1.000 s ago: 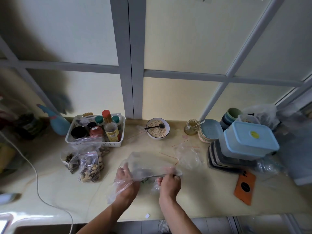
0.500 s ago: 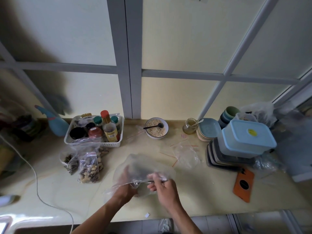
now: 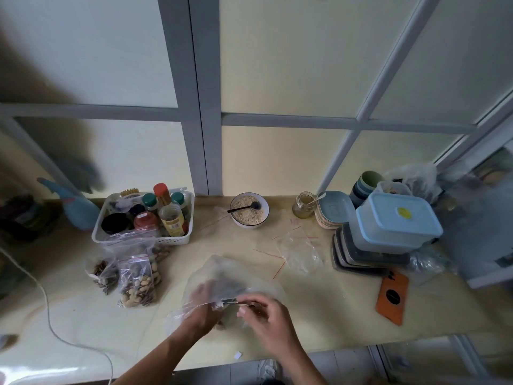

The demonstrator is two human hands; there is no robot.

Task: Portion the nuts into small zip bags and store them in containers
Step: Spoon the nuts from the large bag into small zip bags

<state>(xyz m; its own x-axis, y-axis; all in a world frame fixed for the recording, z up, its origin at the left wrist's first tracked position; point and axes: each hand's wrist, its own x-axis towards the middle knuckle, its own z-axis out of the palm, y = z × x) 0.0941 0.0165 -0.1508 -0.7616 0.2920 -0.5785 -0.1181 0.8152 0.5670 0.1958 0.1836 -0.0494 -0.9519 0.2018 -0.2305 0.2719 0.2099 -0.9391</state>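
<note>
Two hands work one clear plastic bag (image 3: pixel 230 276) at the near middle of the surface (image 3: pixel 319 307). Left hand (image 3: pixel 201 309) sits partly behind or inside the film, fingers curled onto it near the mouth; exact grip blurred. Right hand (image 3: pixel 268 318) pinches the bag's top edge, fingers bent around it. Dark contents show faintly through the film; probably nuts, cannot confirm.

Filled zip bags of nuts (image 3: pixel 137 279) stand left of the hands, in front of the white basket (image 3: pixel 177 240). Empty zip bags (image 3: pixel 298 250) lie to the right. Blue-lidded container (image 3: pixel 397 220) stands closed on stacked trays, far right.

Step, judged: opening or sealing the bag mouth, mid-portioning. Next move likely calls for an even pinch along the strip, without spilling the contents.
</note>
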